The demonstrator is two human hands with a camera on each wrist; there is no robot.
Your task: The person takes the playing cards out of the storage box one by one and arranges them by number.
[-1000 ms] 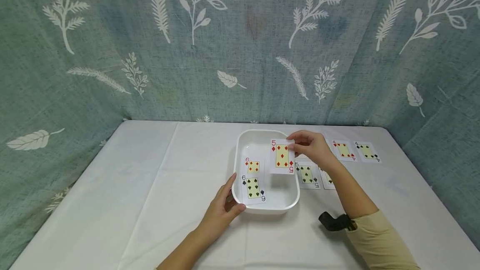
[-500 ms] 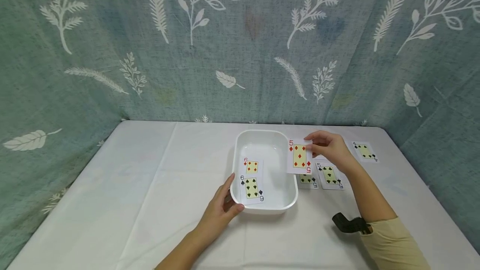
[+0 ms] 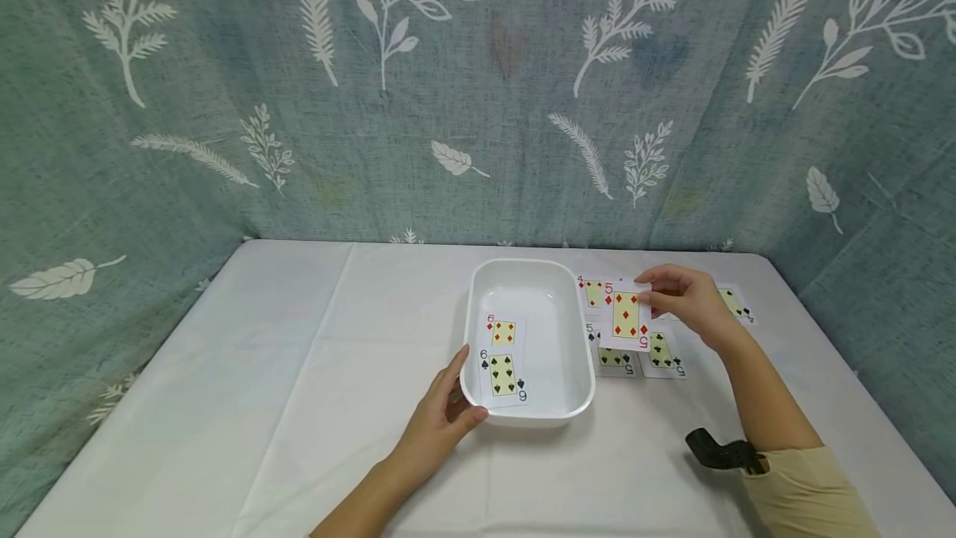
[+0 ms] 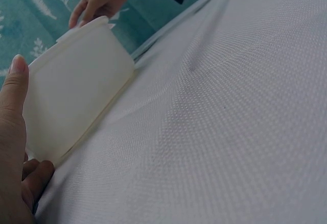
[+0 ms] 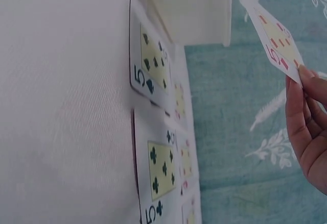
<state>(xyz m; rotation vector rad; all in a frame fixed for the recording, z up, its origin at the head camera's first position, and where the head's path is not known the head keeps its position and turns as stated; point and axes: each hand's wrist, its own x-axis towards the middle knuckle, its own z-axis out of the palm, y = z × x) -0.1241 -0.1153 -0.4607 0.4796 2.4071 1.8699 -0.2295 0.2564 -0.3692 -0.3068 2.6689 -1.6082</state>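
Observation:
My right hand pinches the five of diamonds playing card by its upper right corner, face up. In the right wrist view that card hangs above the table, thumb and fingertips at its corner. The left hand grips the near left corner of a white plastic tub; the left wrist view has the thumb by the rim and other fingers curled low at its base. Inside the tub lie a six of spades and, partly covered by it, a six of diamonds.
Right of the tub lie a five of spades, a five of clubs, a four of diamonds and a black four, some partly hidden. A leaf-patterned curtain surrounds the white-covered table.
My right hand has carried the five of diamonds rightward, from over the tub to above the laid-out cards. The left hand and the tub have stayed in place.

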